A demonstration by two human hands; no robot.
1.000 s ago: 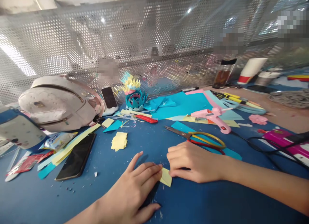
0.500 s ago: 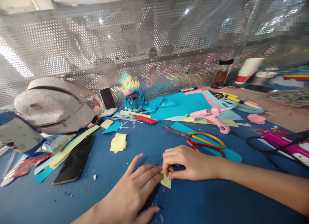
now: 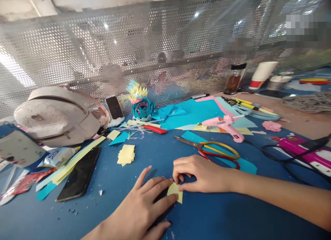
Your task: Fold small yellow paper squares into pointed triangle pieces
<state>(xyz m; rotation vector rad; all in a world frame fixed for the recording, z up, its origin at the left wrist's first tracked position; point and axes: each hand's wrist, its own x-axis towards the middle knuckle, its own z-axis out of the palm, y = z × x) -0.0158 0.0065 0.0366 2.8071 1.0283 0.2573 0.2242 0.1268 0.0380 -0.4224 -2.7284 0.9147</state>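
A small yellow paper piece [image 3: 175,191] lies on the blue table [image 3: 207,219] between my hands. My left hand [image 3: 144,207] lies flat with fingers stretched, its fingertips pressing the paper's left edge. My right hand [image 3: 200,173] has its fingers curled, pinching the paper's upper right edge with thumb and fingertips. Scissors with yellow and red handles [image 3: 212,149] lie just beyond my right hand. A stack of yellow paper squares [image 3: 126,154] sits to the upper left of my left hand.
A pink glue gun [image 3: 224,125] with a black cord, cyan paper sheets [image 3: 193,112], a paper flower model [image 3: 141,102], a red comb [image 3: 155,129], a black phone [image 3: 79,173], a white backpack [image 3: 55,116] and a perforated metal screen [image 3: 155,47] surround the work spot.
My right hand's fingers have curled in and taken the paper's edge. My left fingertips have slid further onto the paper. The camera shifted slightly.
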